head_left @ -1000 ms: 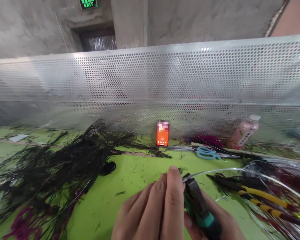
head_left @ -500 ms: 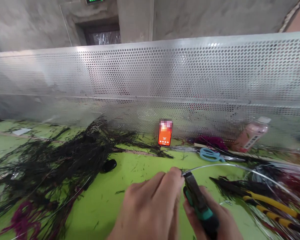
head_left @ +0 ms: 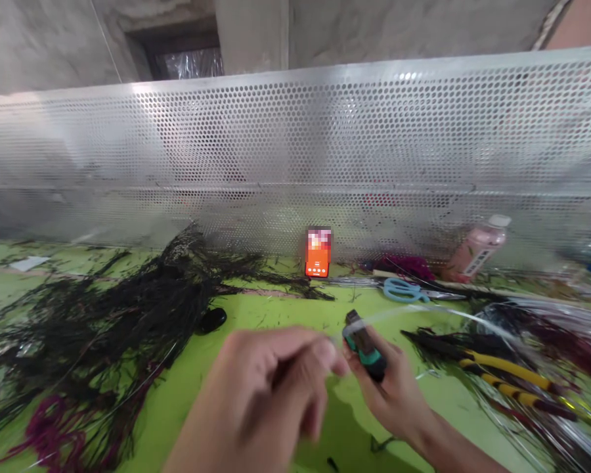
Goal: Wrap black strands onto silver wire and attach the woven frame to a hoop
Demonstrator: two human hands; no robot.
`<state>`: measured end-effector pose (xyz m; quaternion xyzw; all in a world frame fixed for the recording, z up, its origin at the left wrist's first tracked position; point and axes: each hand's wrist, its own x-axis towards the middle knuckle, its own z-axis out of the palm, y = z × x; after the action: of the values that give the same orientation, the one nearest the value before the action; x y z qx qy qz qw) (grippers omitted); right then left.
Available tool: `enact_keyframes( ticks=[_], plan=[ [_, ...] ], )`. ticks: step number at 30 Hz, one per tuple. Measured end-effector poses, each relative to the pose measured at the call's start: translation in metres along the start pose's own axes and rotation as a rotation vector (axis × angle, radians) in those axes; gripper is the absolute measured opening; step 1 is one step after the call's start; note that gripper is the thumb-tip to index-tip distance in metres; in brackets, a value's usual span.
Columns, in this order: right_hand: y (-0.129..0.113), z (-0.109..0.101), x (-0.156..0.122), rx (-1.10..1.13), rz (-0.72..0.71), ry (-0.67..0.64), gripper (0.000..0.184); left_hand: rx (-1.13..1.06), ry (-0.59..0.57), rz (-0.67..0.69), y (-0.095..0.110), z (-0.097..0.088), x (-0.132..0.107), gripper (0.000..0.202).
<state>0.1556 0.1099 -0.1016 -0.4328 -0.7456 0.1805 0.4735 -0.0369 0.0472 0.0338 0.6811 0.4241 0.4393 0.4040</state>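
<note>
My left hand is closed, with its thumb and forefinger pinched on the end of a pale, silvery wire. The wire is smeared by motion and arcs right, past the pliers, toward the loose strands. My right hand is wrapped round short pliers with a dark head and green-and-black grips. Their head points up and away from me and looks apart from the left fingertips. Whether the jaws touch the wire I cannot tell.
Dark fibre strands heap at left beside a black rounded object. A lit phone leans against the perforated metal panel. Blue scissors, a pink bottle and yellow-handled pliers lie or stand at right.
The pliers have come away from my left fingers and are lower and more fully visible. My left hand has turned, showing its thumb side, and shifted slightly left. The view has tilted down a little.
</note>
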Motion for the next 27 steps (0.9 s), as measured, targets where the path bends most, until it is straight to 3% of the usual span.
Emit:
enact_keyframes(
  ticks=[4, 8, 10, 12, 15, 21, 27],
  plan=[
    [-0.011, -0.004, 0.002, 0.074, 0.031, -0.045, 0.027, 0.040, -0.041, -0.019, -0.007, -0.002, 0.013, 0.041],
    [-0.024, -0.014, -0.003, 0.095, 0.033, -0.103, 0.016, 0.021, -0.028, 0.014, -0.010, 0.003, 0.015, 0.036],
    [-0.032, -0.015, -0.007, 0.093, 0.008, -0.142, 0.024, 0.031, -0.021, 0.045, -0.010, 0.005, 0.013, 0.034],
    [-0.039, -0.015, -0.009, 0.075, -0.028, -0.105, 0.025, 0.086, -0.001, 0.096, -0.009, 0.006, 0.011, 0.033],
    [-0.044, -0.013, -0.009, 0.041, -0.030, -0.004, 0.008, 0.278, 0.084, 0.223, -0.007, 0.006, 0.010, 0.026],
    [-0.043, -0.014, -0.006, 0.004, 0.018, 0.051, 0.019, 0.593, 0.248, 0.524, -0.014, 0.005, 0.005, 0.015],
    [-0.051, -0.007, -0.005, 0.055, -0.042, 0.065, 0.012, 0.810, 0.304, 0.618, -0.018, 0.012, -0.001, 0.012]
  ],
)
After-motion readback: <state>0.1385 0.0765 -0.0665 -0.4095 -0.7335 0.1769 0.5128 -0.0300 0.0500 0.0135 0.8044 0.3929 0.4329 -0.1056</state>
